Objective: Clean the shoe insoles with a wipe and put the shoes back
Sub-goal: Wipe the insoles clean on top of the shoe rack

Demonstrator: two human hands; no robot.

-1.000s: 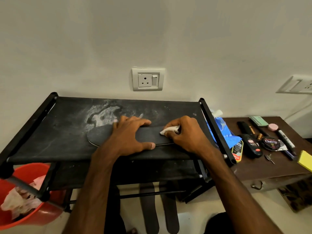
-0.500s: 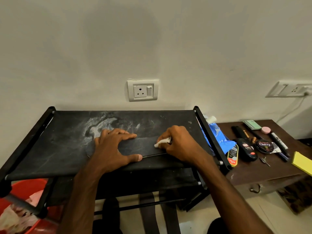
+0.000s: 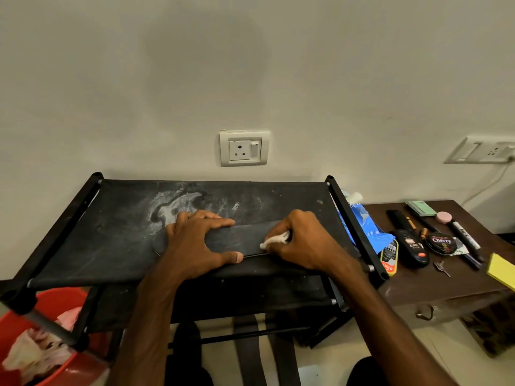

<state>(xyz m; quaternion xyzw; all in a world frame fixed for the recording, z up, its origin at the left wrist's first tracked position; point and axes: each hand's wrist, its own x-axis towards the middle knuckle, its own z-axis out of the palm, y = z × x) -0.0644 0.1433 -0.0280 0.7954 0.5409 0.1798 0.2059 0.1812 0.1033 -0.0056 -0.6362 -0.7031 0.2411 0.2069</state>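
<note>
A plain, matt off-white wall fills the background, with a square socket plate [image 3: 244, 148] set into it just above a black shoe rack [image 3: 111, 246]. The rack's top shelf is a taut sheet of dark fabric between round black tubes, and pale, chalky smears mark its left-centre.

On that fabric, near the front edge, lies a flat dark insole [image 3: 237, 238]. It is long and thin with a fine pale rim along its near side, and it runs left to right. The left hand [image 3: 195, 243] lies flat on its left part, with the fingers straight and together and the thumb spread along the near edge, pressing it down. The right hand [image 3: 303, 240] rests on its right part, with the fingers curled round a small, crumpled white wipe [image 3: 274, 240] whose end touches the insole's surface.

Below the shelf, long dark strips [image 3: 246, 349] stand or lie by the floor; I cannot tell what they are. At lower left sits a red plastic bucket [image 3: 64, 295] holding crumpled white and pink tissue [image 3: 30, 355].

Just beside the rack on the right is a glossy blue plastic packet [image 3: 365, 227]. Past it, a brown wooden table [image 3: 434, 285] carries a round black polish tin [image 3: 442, 242] lettered "Cherry". Near the tin are a black bottle [image 3: 412, 246], a marker [image 3: 465, 236], a small pink disc [image 3: 444, 217], a flat green box [image 3: 420, 208] and a yellow block [image 3: 501, 270].
</note>
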